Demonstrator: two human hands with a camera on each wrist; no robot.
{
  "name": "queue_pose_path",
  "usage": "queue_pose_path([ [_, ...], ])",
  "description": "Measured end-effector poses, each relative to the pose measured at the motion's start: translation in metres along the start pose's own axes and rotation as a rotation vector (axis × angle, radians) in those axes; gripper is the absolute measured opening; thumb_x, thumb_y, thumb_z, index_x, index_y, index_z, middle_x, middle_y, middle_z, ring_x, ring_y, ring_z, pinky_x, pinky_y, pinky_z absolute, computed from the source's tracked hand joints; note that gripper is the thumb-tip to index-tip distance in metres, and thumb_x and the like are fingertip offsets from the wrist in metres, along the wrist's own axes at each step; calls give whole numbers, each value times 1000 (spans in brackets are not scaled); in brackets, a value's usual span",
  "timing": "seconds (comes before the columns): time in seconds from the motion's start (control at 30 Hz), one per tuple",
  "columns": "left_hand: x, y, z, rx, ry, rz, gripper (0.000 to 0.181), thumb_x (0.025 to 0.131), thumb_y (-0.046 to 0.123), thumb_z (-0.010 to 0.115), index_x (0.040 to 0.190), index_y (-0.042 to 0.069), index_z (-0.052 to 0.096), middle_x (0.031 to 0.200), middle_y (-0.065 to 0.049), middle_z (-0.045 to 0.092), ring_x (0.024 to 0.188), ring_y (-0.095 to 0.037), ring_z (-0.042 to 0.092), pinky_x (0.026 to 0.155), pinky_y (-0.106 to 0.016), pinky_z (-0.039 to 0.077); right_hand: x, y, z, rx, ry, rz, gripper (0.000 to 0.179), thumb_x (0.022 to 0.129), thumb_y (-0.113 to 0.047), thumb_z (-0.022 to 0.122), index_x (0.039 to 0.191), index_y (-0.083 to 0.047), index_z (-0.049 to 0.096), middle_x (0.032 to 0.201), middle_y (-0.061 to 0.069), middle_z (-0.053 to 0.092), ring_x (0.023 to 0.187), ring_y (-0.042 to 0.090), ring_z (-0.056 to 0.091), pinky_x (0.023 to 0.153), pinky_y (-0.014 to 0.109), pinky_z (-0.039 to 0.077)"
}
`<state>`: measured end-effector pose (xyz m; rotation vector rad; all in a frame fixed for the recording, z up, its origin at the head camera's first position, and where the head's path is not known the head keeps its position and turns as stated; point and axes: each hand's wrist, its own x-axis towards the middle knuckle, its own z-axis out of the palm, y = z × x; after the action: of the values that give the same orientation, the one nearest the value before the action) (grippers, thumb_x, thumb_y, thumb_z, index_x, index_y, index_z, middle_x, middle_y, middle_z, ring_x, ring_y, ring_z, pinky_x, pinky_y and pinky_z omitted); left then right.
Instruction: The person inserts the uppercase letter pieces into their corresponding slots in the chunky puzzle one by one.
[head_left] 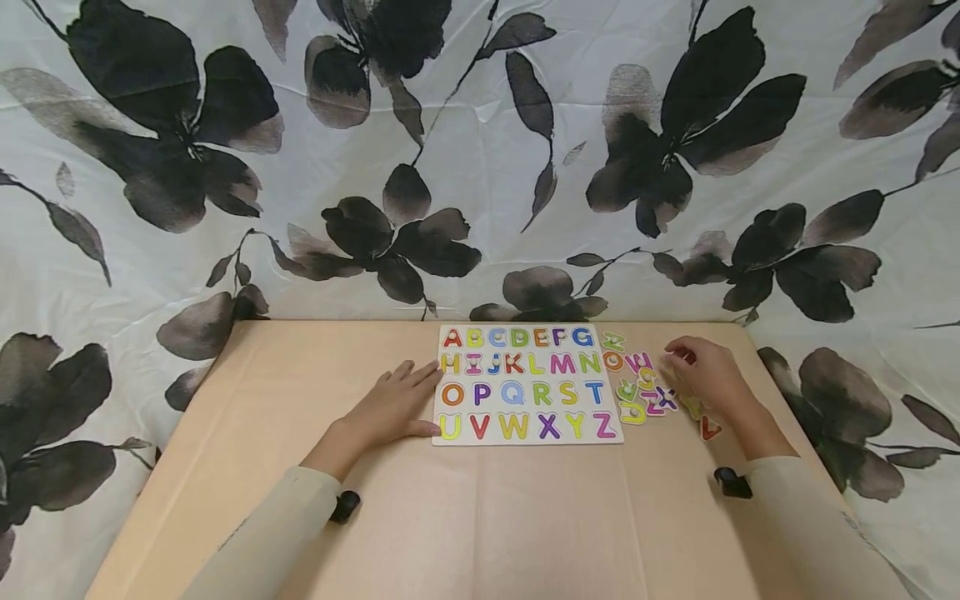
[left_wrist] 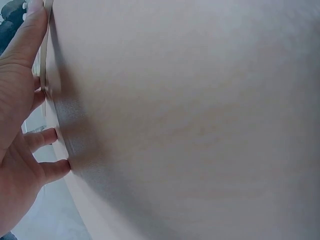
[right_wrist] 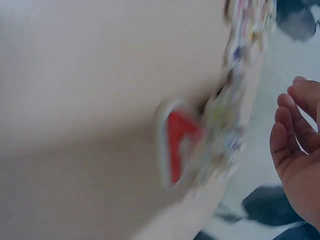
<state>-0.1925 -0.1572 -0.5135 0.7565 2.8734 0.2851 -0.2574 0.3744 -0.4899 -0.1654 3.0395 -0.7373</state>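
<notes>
A white alphabet puzzle board [head_left: 528, 407] with bright letters A to Z in rows lies on the table. My left hand [head_left: 392, 406] rests at its left side, fingers stretched out, with the thumb at the lower corner by the U. In the left wrist view, the thumb [left_wrist: 27, 37] lies along the board's edge. Loose letter pieces [head_left: 633, 412] are heaped against the board's right side. Above the right part of this heap hovers my right hand [head_left: 708, 375], its fingers loosely bent. Nothing shows between those fingers [right_wrist: 281, 140] in the right wrist view.
A red letter piece [head_left: 709, 428] lies at the near end of the heap, below my right hand. The light brown table [head_left: 540, 517] extends toward me. Behind it hangs a white cloth [head_left: 495, 200] with dark flowers.
</notes>
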Motion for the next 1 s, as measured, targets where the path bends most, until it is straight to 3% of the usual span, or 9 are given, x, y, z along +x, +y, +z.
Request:
queue_pose_path([
  [0.17,0,1,1,-13,-20,-17,102,87,69,68,164,13,31,171,-7,27,153,-48,27,118,-70,30,-2,35,-3,-31,55,39,30,104,-19,63,124,3,66,107,22,66,94,34,59,74,41,50],
  [0.27,-1,1,1,-6,-20,-21,102,87,70,67,164,13,30,171,-6,27,153,-47,27,118,-69,30,-3,50,-4,-15,56,123,30,105,-18,60,125,4,64,108,23,62,96,36,56,75,40,51],
  [0.4,0,1,0,1,-8,-13,102,87,69,68,163,13,31,171,-7,28,153,-48,29,117,-70,31,-4,64,-5,1,41,213,35,105,-20,59,127,7,59,112,28,59,99,40,54,80,52,55],
  [0.57,0,0,1,-15,-13,-13,102,88,69,67,164,14,30,172,-6,26,154,-47,26,119,-69,29,-3,72,-5,-21,19,234,39,105,-23,59,127,9,57,114,31,61,100,43,55,90,62,52],
  [0.83,1,-1,1,-2,-17,-17,102,87,70,66,164,15,29,172,-5,26,154,-46,27,119,-68,30,0,75,-2,-54,35,215,30,104,-20,61,117,6,60,99,24,63,88,36,56,72,46,51],
  [1.0,0,0,-1,4,-34,-28,102,87,72,66,164,15,29,172,-5,26,154,-46,27,119,-69,30,1,74,-2,-47,23,244,28,104,-20,61,115,5,59,99,23,62,88,36,54,69,40,50],
])
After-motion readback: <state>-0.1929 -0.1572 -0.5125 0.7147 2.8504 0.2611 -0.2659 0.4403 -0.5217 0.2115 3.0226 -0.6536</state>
